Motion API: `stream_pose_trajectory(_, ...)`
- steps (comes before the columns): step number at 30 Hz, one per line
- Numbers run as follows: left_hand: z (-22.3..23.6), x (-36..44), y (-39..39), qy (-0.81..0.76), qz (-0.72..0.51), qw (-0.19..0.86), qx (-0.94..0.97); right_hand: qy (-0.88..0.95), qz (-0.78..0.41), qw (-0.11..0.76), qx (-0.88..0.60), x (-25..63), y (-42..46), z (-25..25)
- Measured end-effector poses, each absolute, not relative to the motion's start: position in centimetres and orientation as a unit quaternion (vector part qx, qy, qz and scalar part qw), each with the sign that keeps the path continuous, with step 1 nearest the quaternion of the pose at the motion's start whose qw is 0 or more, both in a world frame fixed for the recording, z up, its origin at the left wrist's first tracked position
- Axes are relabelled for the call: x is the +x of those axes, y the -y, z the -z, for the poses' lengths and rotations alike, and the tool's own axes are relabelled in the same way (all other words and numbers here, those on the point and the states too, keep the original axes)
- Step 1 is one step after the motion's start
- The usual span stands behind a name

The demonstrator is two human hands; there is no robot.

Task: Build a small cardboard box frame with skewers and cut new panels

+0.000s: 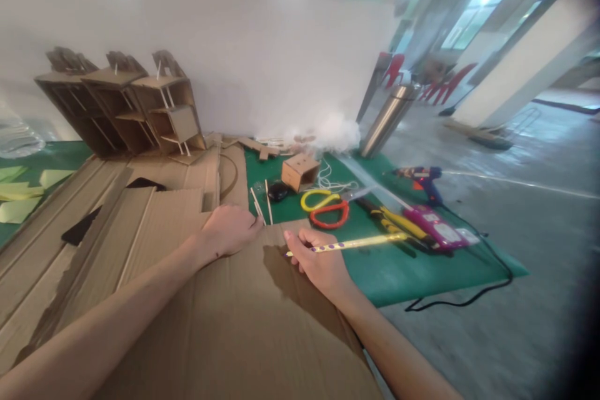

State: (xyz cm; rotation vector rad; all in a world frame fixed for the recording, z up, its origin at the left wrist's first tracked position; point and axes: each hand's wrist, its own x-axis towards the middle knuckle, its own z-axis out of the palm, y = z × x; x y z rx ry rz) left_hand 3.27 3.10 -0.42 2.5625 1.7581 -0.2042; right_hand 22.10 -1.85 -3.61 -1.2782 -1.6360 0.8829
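Observation:
A large brown cardboard sheet (225, 325) lies in front of me. My left hand (232, 229) rests on it near the far edge, back upward, fingers bent and close together. Whatever is under those fingers is hidden. Thin white sticks (257, 205) lie just past the fingertips; I cannot tell if they touch. My right hand (321, 256) is closed around a yellow pencil (360, 242) with purple dots. The pencil's tip points left, close above the cardboard, and its other end reaches right over the green table cover (389, 275).
Scissors (330, 209), pliers (403, 225), a pink power strip (438, 228) and a glue gun (422, 178) lie to the right. Behind are a small cardboard box (300, 172) and a metal flask (389, 119). Cardboard shelf models (135, 112) stand at back left.

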Motion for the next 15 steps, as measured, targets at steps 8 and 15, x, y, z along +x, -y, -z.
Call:
stream_pose_trajectory(8,0.55,3.21,-3.15,-0.559,0.067,0.01,0.826,0.665,-0.357,0.414,-0.509,22.02,1.85,3.53)
stream_pose_trajectory(15,0.67,3.14,-3.22,-0.558,0.069,0.007,0.827,0.658,-0.366,0.416,-0.509,22.09,1.8,3.49)
